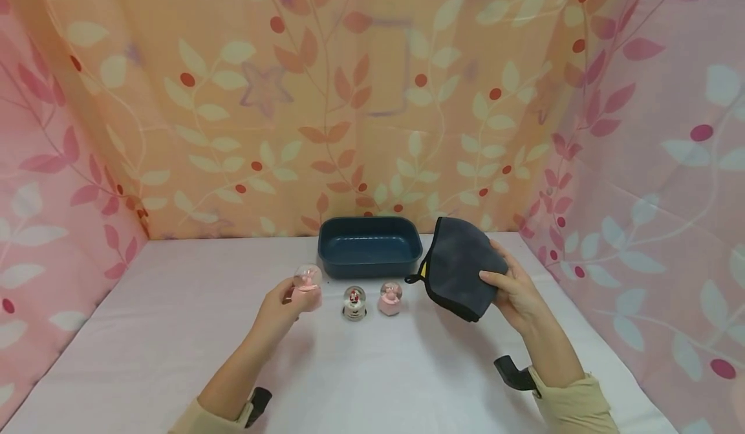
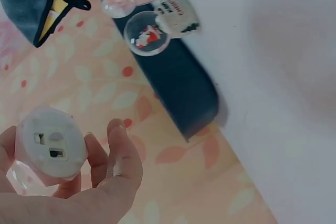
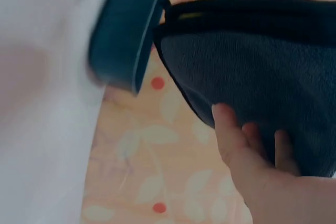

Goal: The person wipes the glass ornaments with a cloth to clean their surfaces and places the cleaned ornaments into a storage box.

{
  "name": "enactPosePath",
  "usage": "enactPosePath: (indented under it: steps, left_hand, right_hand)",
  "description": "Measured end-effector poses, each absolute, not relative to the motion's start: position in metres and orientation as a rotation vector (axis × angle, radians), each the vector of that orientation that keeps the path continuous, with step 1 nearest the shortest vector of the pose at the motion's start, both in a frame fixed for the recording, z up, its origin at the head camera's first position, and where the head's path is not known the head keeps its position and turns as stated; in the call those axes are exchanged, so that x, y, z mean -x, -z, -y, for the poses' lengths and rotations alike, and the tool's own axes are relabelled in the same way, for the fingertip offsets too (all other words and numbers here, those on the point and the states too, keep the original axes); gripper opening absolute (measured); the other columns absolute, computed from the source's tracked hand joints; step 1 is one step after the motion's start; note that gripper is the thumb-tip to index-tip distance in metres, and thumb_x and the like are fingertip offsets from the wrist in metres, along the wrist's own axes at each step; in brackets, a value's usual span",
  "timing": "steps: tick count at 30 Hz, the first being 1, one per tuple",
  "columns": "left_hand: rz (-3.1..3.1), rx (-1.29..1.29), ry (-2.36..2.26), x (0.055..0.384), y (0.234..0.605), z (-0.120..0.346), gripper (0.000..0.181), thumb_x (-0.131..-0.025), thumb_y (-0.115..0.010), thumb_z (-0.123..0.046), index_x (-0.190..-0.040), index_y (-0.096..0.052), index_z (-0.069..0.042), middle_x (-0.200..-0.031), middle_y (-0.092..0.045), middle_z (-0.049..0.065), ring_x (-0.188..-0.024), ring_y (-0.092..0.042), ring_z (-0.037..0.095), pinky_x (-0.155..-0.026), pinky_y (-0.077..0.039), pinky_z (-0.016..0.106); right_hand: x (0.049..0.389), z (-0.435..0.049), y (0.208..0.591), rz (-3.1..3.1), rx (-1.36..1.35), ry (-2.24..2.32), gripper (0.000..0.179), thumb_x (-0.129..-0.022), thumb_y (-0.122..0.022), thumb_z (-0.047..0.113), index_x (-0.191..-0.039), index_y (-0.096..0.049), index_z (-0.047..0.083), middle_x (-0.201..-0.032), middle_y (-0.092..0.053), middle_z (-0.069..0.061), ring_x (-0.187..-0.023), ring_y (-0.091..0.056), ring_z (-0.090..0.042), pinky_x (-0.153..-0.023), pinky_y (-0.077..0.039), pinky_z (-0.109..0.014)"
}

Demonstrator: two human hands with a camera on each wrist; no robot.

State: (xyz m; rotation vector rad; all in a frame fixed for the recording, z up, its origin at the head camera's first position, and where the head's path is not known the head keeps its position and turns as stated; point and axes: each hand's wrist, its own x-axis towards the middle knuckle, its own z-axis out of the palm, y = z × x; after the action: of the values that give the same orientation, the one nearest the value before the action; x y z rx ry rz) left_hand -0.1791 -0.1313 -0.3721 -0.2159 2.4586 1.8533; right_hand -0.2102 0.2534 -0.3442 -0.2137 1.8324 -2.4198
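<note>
My left hand (image 1: pixel 282 308) grips a pink-based snow globe (image 1: pixel 307 285) above the table, left of the others. In the left wrist view the underside of its base (image 2: pixel 55 142) faces the camera, with a small switch showing. My right hand (image 1: pixel 518 288) holds a folded dark grey cloth (image 1: pixel 462 266) with black edging, a hanging loop and a bit of yellow inside. Between the hands stand a snow globe with a Santa figure (image 1: pixel 354 303) on a white base and a second pink snow globe (image 1: pixel 390 298).
A dark blue rectangular tub (image 1: pixel 369 270) stands at the back of the white table (image 1: pixel 192 330), just behind the globes. Leaf-patterned curtains (image 1: pixel 233 130) enclose the back and both sides. A black strap (image 1: pixel 515 374) sits at the right wrist.
</note>
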Motion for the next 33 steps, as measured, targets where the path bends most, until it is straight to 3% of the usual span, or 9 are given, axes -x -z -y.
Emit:
enactPosePath:
  steps: [9, 17, 25, 33]
  left_hand:
    - [-2.444, 0.243, -1.941, 0.177, 0.359, 0.124, 0.049, -0.095, -0.060, -0.030, -0.132, -0.047, 0.000, -0.123, -0.055, 0.020, -0.104, -0.054, 0.029, -0.082, -0.049, 0.033]
    - [-2.379, 0.208, -2.081, 0.175, 0.349, 0.117, 0.043, -0.096, -0.059, -0.027, -0.128, -0.050, 0.000, -0.115, -0.056, 0.017, -0.097, -0.054, 0.025, -0.078, -0.050, 0.030]
    - [-2.208, 0.081, -2.300, 0.175, 0.340, 0.106, 0.031, -0.097, -0.054, -0.018, -0.119, -0.052, 0.004, -0.094, -0.056, 0.009, -0.080, -0.057, 0.016, -0.071, -0.047, 0.027]
    - [-2.114, -0.011, -2.350, 0.173, 0.336, 0.090, 0.030, -0.097, -0.052, -0.024, -0.107, -0.052, 0.004, -0.090, -0.055, 0.010, -0.075, -0.058, 0.018, -0.070, -0.049, 0.026]
  right_hand:
    - [0.210, -0.225, 0.334, -1.720, 0.179, 2.550, 0.078, -0.091, -0.051, -0.009, -0.152, -0.011, 0.016, -0.140, -0.031, -0.001, -0.113, -0.051, -0.011, -0.086, -0.048, -0.025]
    - [0.211, -0.198, 0.327, -1.675, 0.151, 2.619, 0.074, -0.088, -0.047, -0.013, -0.149, -0.018, 0.018, -0.140, -0.032, -0.002, -0.115, -0.046, -0.015, -0.087, -0.045, -0.025]
    - [0.210, -0.162, 0.324, -1.677, 0.178, 2.685, 0.075, -0.088, -0.047, -0.014, -0.151, -0.018, 0.012, -0.145, -0.031, -0.006, -0.115, -0.049, -0.018, -0.086, -0.046, -0.025]
    - [0.207, -0.135, 0.327, -1.675, 0.288, 2.667, 0.074, -0.089, -0.049, -0.011, -0.151, -0.017, 0.010, -0.149, -0.028, -0.009, -0.116, -0.049, -0.019, -0.087, -0.046, -0.026]
